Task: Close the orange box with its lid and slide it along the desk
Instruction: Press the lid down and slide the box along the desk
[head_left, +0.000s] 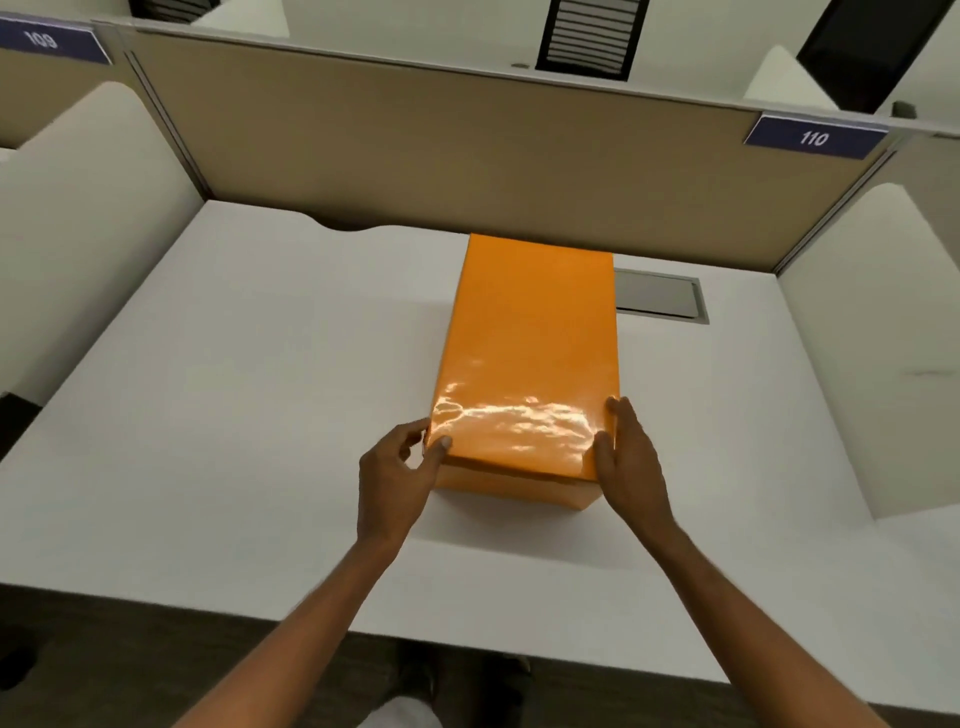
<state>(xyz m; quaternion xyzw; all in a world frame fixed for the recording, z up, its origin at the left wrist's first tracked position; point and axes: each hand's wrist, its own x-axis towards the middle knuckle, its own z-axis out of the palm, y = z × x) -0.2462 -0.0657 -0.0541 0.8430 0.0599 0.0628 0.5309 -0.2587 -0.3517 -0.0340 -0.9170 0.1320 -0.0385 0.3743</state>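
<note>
Orange box (524, 488) on white table (234, 415), lid (530, 353) on top. Left hand (395, 478) at near left corner, thumb on lid, fingers on side. Right hand (631, 462) flat against near right corner. Both hands open, pressing box between them.
</note>
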